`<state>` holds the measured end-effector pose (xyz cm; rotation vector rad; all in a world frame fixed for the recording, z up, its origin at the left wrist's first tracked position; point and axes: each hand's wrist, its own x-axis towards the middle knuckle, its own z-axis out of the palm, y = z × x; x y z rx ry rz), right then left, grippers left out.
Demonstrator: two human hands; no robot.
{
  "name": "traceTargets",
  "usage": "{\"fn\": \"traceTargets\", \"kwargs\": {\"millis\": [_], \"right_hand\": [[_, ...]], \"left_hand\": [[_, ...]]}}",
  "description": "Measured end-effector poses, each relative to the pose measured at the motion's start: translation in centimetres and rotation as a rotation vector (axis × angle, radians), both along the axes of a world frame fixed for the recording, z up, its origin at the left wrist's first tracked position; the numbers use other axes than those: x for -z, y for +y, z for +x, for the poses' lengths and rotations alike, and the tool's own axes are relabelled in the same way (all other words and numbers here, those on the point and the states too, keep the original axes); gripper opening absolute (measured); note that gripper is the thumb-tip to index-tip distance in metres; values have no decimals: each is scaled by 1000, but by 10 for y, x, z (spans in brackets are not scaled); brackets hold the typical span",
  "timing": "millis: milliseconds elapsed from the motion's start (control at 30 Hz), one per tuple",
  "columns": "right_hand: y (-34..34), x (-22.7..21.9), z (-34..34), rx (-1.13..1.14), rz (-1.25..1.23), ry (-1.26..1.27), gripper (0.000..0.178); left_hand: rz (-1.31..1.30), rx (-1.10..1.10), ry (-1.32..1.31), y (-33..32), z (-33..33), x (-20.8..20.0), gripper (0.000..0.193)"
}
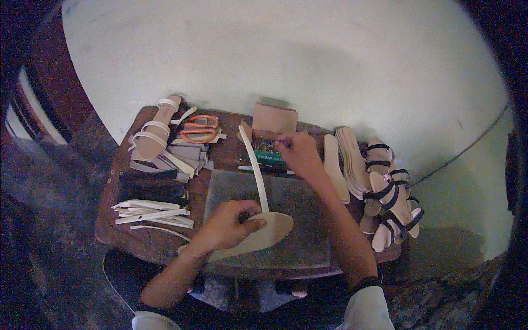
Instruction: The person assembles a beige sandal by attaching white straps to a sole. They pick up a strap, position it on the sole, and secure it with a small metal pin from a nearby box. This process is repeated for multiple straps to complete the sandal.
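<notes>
The left hand (228, 224) is pinching a pale sole (278, 225) above the table's (118, 220) near edge, a white strap (254, 157) jutting forward. The right hand (301, 151), arm outstretched, is curling its fingers beside a green box (269, 158); whether it's grasping anything, I cannot tell.

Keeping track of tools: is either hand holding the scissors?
No: the scissors lie at left on the table, apart from the left hand and right hand.
</notes>
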<state>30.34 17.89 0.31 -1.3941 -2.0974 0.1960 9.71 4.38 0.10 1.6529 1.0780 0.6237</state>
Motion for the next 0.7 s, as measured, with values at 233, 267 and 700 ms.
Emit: {"fn": "traceTargets", "kwargs": {"millis": [233, 267, 700], "right_hand": [[38, 24, -29, 286, -80, -299, 20], [39, 26, -31, 317, -96, -308, 19], [46, 30, -25, 318, -153, -304, 21]], "left_hand": [[93, -8, -30, -1, -2, 4, 25], [99, -7, -10, -1, -2, 6, 25], [144, -12, -40, 1, -2, 15, 28]]}}
